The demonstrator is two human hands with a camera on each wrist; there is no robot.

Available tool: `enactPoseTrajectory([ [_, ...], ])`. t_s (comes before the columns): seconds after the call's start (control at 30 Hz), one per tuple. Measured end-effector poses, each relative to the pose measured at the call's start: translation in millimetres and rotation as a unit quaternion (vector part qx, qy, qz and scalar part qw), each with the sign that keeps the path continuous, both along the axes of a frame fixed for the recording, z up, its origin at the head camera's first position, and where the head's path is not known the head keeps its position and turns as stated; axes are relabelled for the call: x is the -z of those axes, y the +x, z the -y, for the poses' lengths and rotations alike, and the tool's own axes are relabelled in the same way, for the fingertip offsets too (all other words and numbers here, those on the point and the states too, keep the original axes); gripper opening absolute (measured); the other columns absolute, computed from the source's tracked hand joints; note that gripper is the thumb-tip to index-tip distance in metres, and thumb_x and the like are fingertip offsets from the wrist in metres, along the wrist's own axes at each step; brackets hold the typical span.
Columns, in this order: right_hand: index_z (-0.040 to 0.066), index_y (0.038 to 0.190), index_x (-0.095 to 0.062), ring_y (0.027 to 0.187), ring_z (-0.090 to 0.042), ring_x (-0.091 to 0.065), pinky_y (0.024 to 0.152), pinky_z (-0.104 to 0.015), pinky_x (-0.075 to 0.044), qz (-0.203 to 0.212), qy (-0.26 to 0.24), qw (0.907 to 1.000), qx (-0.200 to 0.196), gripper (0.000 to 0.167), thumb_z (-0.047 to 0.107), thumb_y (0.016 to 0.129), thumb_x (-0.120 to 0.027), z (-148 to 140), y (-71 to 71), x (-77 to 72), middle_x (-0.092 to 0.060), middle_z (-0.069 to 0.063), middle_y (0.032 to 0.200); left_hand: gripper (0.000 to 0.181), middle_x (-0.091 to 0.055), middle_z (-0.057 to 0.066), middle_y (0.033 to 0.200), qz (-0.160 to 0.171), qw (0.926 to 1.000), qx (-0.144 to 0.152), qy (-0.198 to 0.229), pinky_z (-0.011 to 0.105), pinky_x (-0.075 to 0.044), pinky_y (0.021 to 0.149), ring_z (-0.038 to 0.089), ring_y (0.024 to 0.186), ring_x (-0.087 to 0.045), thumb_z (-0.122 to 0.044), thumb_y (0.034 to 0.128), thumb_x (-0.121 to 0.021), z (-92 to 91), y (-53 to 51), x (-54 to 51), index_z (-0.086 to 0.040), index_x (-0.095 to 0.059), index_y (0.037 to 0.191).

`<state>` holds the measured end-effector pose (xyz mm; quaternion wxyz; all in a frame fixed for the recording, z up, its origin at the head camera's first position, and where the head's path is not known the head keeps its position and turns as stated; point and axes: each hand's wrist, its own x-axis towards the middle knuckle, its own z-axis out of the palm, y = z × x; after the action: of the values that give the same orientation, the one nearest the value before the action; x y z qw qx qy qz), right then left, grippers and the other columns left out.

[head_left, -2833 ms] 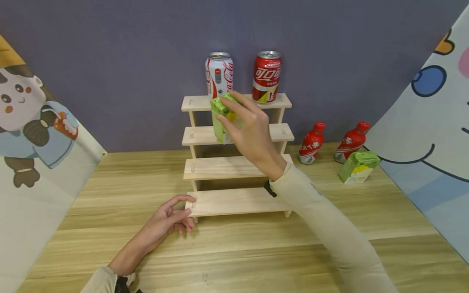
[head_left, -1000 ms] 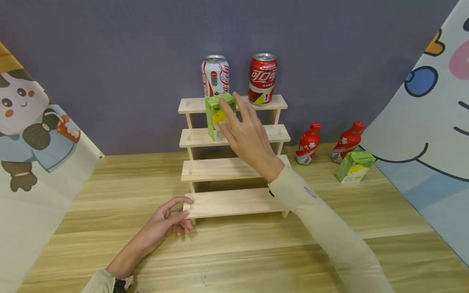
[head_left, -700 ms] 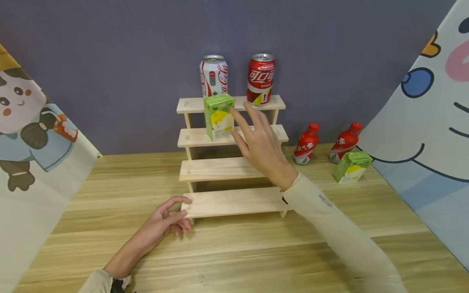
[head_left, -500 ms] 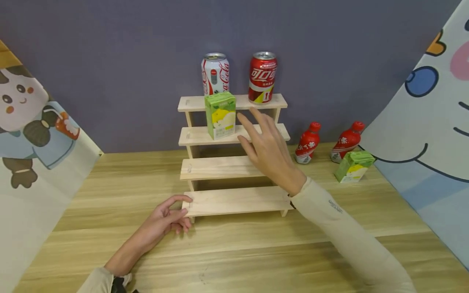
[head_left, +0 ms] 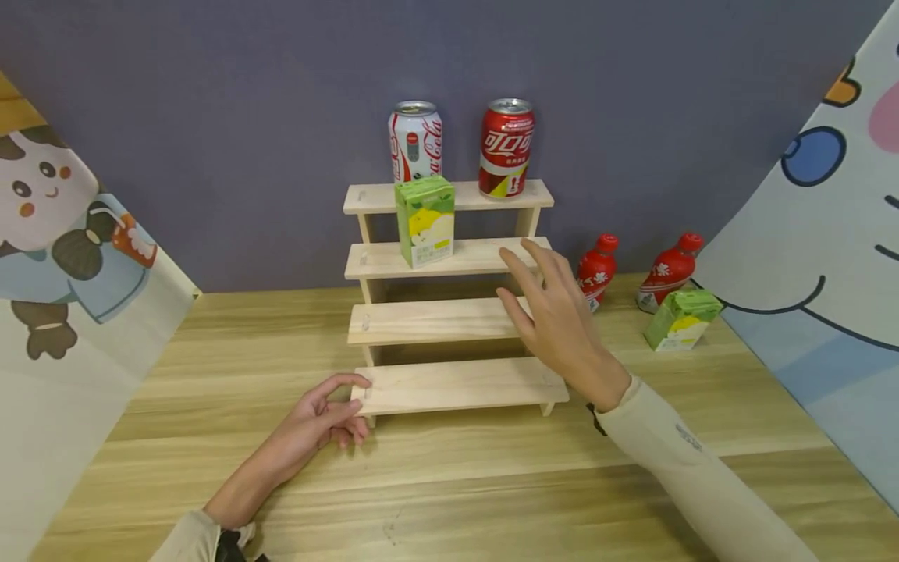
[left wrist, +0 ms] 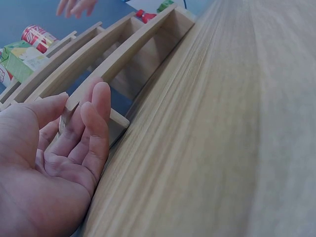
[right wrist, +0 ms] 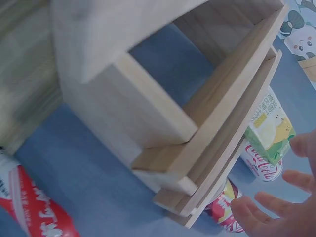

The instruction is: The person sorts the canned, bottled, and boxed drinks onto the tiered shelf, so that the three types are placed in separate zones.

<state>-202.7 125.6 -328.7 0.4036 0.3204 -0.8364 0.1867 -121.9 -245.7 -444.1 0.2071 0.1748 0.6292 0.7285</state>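
Note:
A stepped wooden rack (head_left: 456,388) stands on the table. My left hand (head_left: 309,429) pinches the left end of its lowest shelf between thumb and fingers, which the left wrist view shows too. Upright on the second shelf from the top is a green juice box (head_left: 425,222). A white can (head_left: 416,140) and a red can (head_left: 506,148) stand on the top shelf, the white one partly behind the box. My right hand (head_left: 562,328), fingers spread and holding nothing, hovers in front of the rack's right side; the right wrist view (right wrist: 281,207) catches its fingertips near the cans.
Right of the rack are two red bottles, one (head_left: 595,269) partly behind my right hand and another (head_left: 669,273) farther right. A second green juice box (head_left: 684,320) sits before that farther bottle. A grey wall (head_left: 281,156) rises behind, with cartoon-printed panels at both sides.
My right hand has let go of the green juice box, which stays on the second shelf, and has moved away to the right. My left hand keeps its place on the lowest shelf.

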Motion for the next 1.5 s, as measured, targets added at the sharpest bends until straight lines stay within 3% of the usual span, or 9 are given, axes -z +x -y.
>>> enactPoseTrajectory([
  [0.13, 0.007, 0.139, -0.056, 0.122, -0.043, -0.050, 0.090, -0.057, -0.051, 0.003, -0.002, 1.0000, 0.008, 0.051, 0.017, 0.092, -0.072, -14, 5.4, 5.4, -0.051, -0.025, 0.138, 0.038, -0.075, 0.008, 0.088, 0.000, 1.0000, 0.000, -0.003, 0.025, -0.054, 0.063, 0.021, 0.080, -0.071, -0.010, 0.1061, -0.047, 0.1, -1.5, -0.8, -0.004, -0.041, 0.143],
  [0.43, 0.005, 0.137, -0.057, 0.123, -0.044, -0.049, 0.096, -0.058, -0.047, 0.018, 0.012, 0.9991, 0.035, 0.043, 0.015, 0.096, -0.064, -47, 17.5, 12.5, -0.051, -0.027, 0.138, 0.038, -0.075, 0.008, 0.088, 0.003, 1.0000, -0.002, -0.003, 0.025, -0.054, 0.063, 0.021, 0.080, -0.071, -0.010, 0.1057, -0.048, -0.1, -0.3, -1.9, -0.003, -0.041, 0.143],
  [0.87, 0.003, 0.133, -0.060, 0.118, -0.047, -0.049, 0.091, -0.061, -0.046, 0.026, 0.005, 0.9957, 0.089, 0.050, 0.003, 0.086, -0.073, -98, 23.0, 14.8, -0.053, -0.028, 0.134, 0.038, -0.075, 0.008, 0.087, 0.004, 1.0000, -0.003, -0.006, 0.025, -0.054, 0.063, 0.020, 0.080, -0.071, -0.009, 0.1057, -0.047, -1.2, -0.6, -3.1, -0.003, -0.041, 0.143],
  [1.1, 0.006, 0.136, -0.058, 0.117, -0.051, -0.049, 0.079, -0.064, -0.049, 0.034, -0.018, 0.9909, 0.129, 0.051, 0.004, 0.087, -0.071, -127, 22.5, 17.9, -0.052, -0.029, 0.134, 0.038, -0.075, 0.006, 0.086, 0.006, 0.9999, -0.004, -0.010, 0.025, -0.054, 0.063, 0.019, 0.079, -0.070, -0.010, 0.1057, -0.048, -1.2, 0.5, -3.6, -0.005, -0.041, 0.142],
  [1.33, 0.000, 0.132, -0.060, 0.117, -0.054, -0.048, 0.093, -0.066, -0.042, 0.049, -0.045, 0.9848, 0.161, 0.046, 0.000, 0.087, -0.072, -153, 18.4, 23.4, -0.053, -0.031, 0.131, 0.037, -0.075, 0.007, 0.086, 0.009, 0.9998, -0.005, -0.015, 0.025, -0.054, 0.062, 0.020, 0.079, -0.071, -0.010, 0.1059, -0.048, -1.0, 0.3, -3.6, -0.006, -0.041, 0.142],
  [1.5, -0.004, 0.129, -0.061, 0.114, -0.054, -0.049, 0.092, -0.065, -0.042, 0.059, -0.057, 0.9819, 0.171, 0.042, 0.000, 0.089, -0.069, -168, 12.6, 31.6, -0.054, -0.031, 0.130, 0.037, -0.075, 0.007, 0.086, 0.007, 0.9998, -0.007, -0.014, 0.025, -0.054, 0.062, 0.020, 0.078, -0.071, -0.010, 0.1056, -0.048, -1.6, 0.0, -3.3, -0.006, -0.042, 0.142],
])
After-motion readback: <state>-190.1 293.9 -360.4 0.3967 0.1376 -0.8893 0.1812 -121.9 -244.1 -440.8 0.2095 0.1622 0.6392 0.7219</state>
